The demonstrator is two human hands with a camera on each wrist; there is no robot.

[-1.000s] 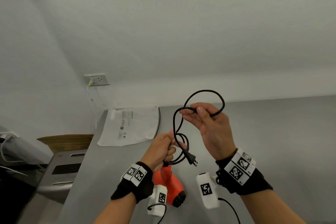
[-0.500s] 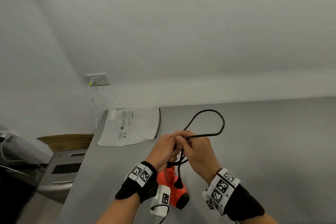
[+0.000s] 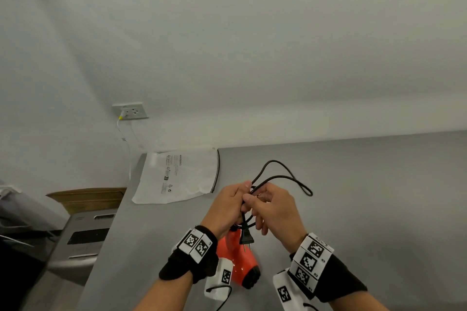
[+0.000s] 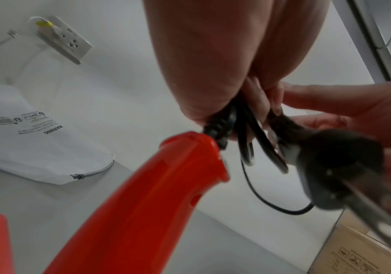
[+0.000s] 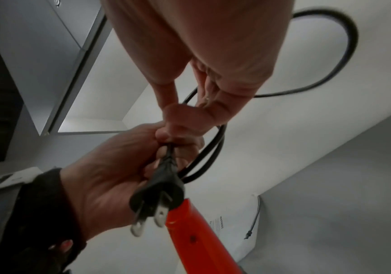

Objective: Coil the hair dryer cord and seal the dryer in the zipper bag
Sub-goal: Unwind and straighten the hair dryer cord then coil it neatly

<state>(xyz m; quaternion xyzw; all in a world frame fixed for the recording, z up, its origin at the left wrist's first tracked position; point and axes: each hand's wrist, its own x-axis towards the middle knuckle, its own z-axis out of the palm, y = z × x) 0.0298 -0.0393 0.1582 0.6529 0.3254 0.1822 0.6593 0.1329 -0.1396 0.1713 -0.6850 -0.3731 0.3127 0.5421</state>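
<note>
Glossy orange plastic dryer (image 3: 240, 257) — matt black cord (image 3: 283, 177) (metal plug prongs (image 5: 140, 220)).

From my remote station I read the hair dryer (image 3: 238, 257) as bright orange-red with a black nozzle end, and its cord (image 3: 283, 177) and plug body (image 3: 245, 237) as black with bare silver metal prongs. I read the zipper bag (image 3: 177, 175) as white with small black printed warning text and a grey zipper edge, lying on a plain matte grey worktop (image 3: 366, 197) below a white wall that carries a light grey outlet plate (image 3: 131, 110) with a yellow connector. On both wrists I see black bands (image 3: 188, 264) bearing white blocks with black-and-white square marker patterns, and at left I see a tan cardboard box (image 3: 88, 197).
</note>
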